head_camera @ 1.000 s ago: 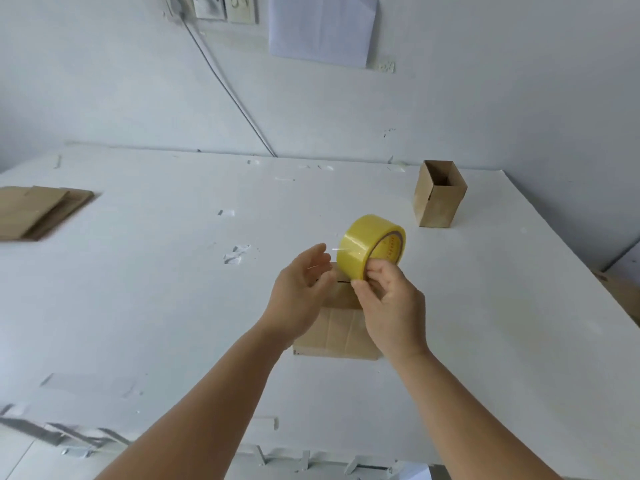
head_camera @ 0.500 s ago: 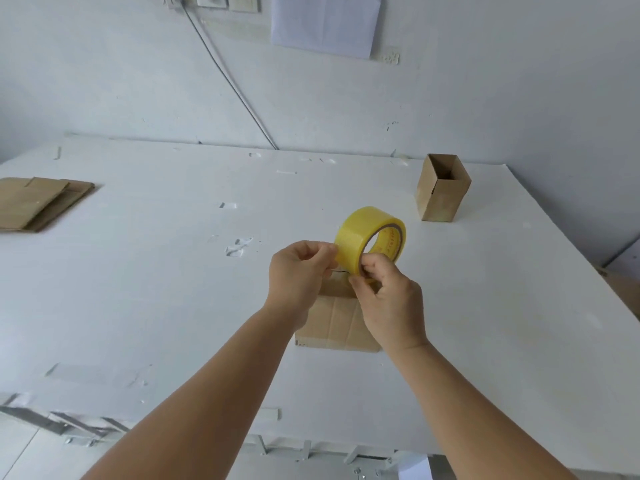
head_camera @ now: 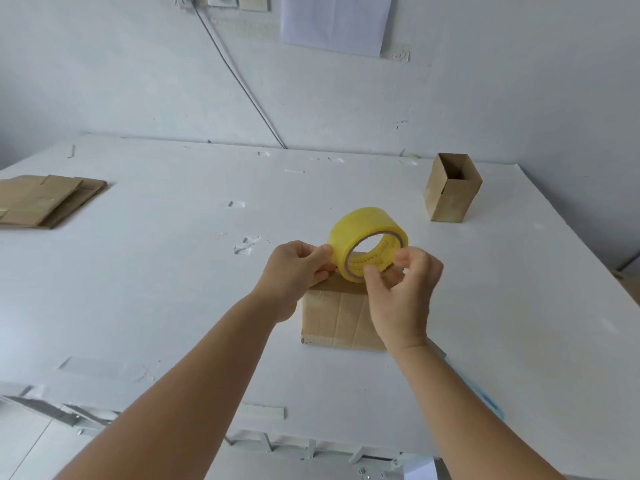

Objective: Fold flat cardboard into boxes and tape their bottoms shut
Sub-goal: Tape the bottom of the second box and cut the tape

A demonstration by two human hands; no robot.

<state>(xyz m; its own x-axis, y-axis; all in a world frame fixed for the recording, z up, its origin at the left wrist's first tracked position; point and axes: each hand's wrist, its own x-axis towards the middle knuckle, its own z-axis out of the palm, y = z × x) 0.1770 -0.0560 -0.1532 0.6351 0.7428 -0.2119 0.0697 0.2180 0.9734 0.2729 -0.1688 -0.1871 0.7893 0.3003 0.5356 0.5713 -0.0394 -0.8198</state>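
A yellow roll of tape (head_camera: 367,242) is held just above a folded cardboard box (head_camera: 337,315) that stands on the white table (head_camera: 166,271). My left hand (head_camera: 296,268) grips the roll's left side with curled fingers and thumb. My right hand (head_camera: 403,292) pinches the roll's lower right rim, thumb at the front and fingers behind. The box's top face is mostly hidden by the roll and my hands.
A finished open-topped box (head_camera: 450,188) stands at the back right. A stack of flat cardboard (head_camera: 45,199) lies at the far left. Bits of old tape dot the table. A cable (head_camera: 242,81) runs down the wall behind.
My left hand has closed onto the roll's left side. My right hand has shifted a little to the right along the rim. The roll has stayed above the box.
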